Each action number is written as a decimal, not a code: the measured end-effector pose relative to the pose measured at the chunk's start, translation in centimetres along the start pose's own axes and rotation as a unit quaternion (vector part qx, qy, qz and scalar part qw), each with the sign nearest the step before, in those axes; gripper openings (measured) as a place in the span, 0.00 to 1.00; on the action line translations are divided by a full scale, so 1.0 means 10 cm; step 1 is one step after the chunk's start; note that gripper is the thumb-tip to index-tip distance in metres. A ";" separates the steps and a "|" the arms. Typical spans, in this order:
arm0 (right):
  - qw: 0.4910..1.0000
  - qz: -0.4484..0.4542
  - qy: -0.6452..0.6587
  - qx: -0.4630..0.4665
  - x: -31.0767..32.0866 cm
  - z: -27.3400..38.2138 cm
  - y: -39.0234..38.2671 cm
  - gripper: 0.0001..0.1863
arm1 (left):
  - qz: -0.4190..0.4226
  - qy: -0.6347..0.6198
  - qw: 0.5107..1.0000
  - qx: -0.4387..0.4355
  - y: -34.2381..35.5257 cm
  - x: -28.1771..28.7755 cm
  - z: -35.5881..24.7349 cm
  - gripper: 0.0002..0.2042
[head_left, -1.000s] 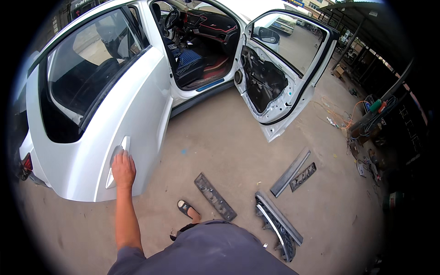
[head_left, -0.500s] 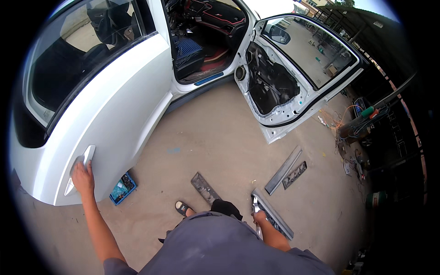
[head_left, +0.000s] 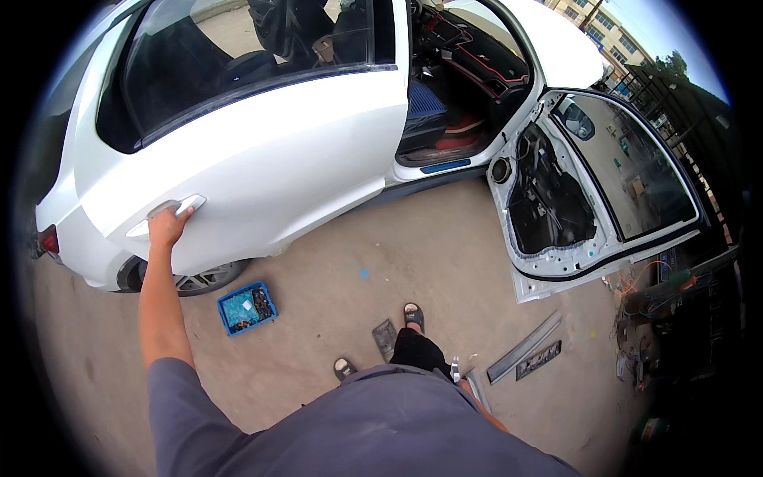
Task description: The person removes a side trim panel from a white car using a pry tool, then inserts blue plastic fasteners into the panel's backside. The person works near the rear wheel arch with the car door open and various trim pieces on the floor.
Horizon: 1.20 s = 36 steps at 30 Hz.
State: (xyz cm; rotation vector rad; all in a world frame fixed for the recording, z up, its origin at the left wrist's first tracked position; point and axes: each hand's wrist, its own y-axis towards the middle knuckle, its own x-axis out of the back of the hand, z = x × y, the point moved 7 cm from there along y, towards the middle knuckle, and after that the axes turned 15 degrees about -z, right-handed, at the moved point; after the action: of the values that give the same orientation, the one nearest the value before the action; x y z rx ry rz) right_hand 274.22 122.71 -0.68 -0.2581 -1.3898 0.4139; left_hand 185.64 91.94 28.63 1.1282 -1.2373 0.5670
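White handle, left grip obscuring its middle

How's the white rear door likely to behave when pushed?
The white rear door should feel stiff, being a broad, shaped panel. It's probably heavy, carrying a large window. Being shiny, it may prove slippery away from the handle.

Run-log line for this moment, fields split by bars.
left hand: on rear door handle | right hand: mostly hidden, apparently holding metal tool | front door: open | blue crate: on ground
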 end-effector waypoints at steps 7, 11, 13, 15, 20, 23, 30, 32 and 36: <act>0.997 0.060 -0.030 -0.030 0.19 0.11 0.47 0.17 | -0.001 -0.009 1.000 0.023 0.63 -0.24 0.05 0.37; 0.994 0.097 -0.031 -0.025 0.08 0.53 1.18 0.15 | -0.015 -0.016 0.999 0.033 1.02 -0.41 0.06 0.36; 0.995 0.093 -0.020 -0.031 0.21 0.82 1.66 0.15 | -0.014 0.006 0.999 0.036 1.21 -0.53 0.09 0.36; 0.993 0.096 0.022 -0.067 0.37 1.40 2.18 0.14 | 0.022 0.011 0.998 0.059 1.25 -0.68 0.32 0.36; 0.988 0.019 0.151 0.030 0.80 2.71 3.51 0.10 | 0.010 0.015 0.998 0.061 1.36 -0.75 0.19 0.33; 0.979 -0.012 0.191 0.066 1.13 3.70 3.81 0.13 | -0.011 0.001 0.998 0.061 1.32 -0.68 0.35 0.32; 0.977 -0.009 0.212 0.032 0.58 3.89 3.61 0.10 | -0.088 -0.049 0.995 0.023 1.36 -0.75 0.24 0.32; 0.979 0.025 0.203 -0.002 0.18 3.81 3.18 0.10 | -0.130 -0.034 0.991 0.004 1.28 -0.63 0.23 0.31; 0.987 0.043 0.152 0.034 -0.90 3.10 2.26 0.09 | -0.229 -0.059 0.969 -0.076 1.23 -0.59 0.17 0.26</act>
State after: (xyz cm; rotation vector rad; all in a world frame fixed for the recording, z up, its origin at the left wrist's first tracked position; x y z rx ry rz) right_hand 239.62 137.20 -12.80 -0.3126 -1.0671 0.4718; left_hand 172.74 96.54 27.38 1.2789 -1.0505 0.0553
